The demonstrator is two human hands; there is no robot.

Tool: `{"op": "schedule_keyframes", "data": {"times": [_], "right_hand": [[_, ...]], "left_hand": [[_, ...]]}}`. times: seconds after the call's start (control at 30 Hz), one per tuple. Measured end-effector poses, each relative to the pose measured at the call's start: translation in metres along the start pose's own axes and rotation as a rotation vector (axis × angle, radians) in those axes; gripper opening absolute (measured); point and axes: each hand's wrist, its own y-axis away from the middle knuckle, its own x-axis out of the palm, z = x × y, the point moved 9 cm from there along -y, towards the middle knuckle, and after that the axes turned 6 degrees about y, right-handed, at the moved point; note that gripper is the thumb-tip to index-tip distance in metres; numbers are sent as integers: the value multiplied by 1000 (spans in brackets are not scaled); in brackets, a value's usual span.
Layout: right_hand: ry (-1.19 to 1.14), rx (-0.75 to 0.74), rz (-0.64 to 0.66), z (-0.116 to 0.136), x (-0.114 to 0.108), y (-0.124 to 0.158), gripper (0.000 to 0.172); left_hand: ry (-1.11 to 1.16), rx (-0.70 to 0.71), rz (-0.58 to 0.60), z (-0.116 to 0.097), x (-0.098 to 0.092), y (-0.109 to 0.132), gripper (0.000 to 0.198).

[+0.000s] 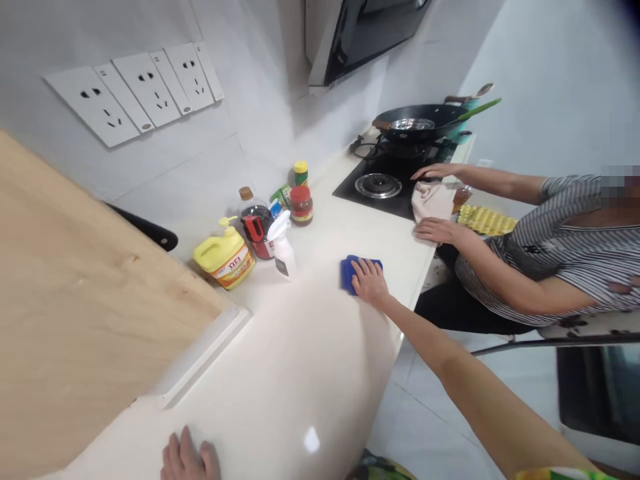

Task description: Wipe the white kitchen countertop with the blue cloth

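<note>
A folded blue cloth (346, 275) lies flat on the pale countertop (295, 340). My right hand (369, 281) presses down on it, fingers curved over its top and right side. At the bottom edge of the view, my left hand (189, 459) rests on the counter with fingers spread and nothing in them; part of it is cut off by the frame. Left of the cloth stands a white spray bottle (283, 250), close to a yellow pump jug (227, 257) and a dark bottle with a red label (257, 230).
A red-lidded jar (301, 205) stands by the wall. Beyond is a black stove (379, 186) with a wok (425, 120). At the right, another person (540, 260) has both hands near a pale cloth (433, 201). A wooden board (90, 300) fills the left.
</note>
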Motion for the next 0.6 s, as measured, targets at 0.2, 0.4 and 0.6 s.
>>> {"op": "schedule_keyframes", "data": {"times": [0.2,0.4,0.6], "right_hand": [[78,-11,6,14,-19,87,60],[132,-88,12,55,-32,167,60],[127,-148,26,113,-43,237,60]], "left_hand": [[10,-5,56,-9,-5,4,64],[3,62,29,-16,-9,10,62],[87,78,-2,-12,-11,16,62]]}}
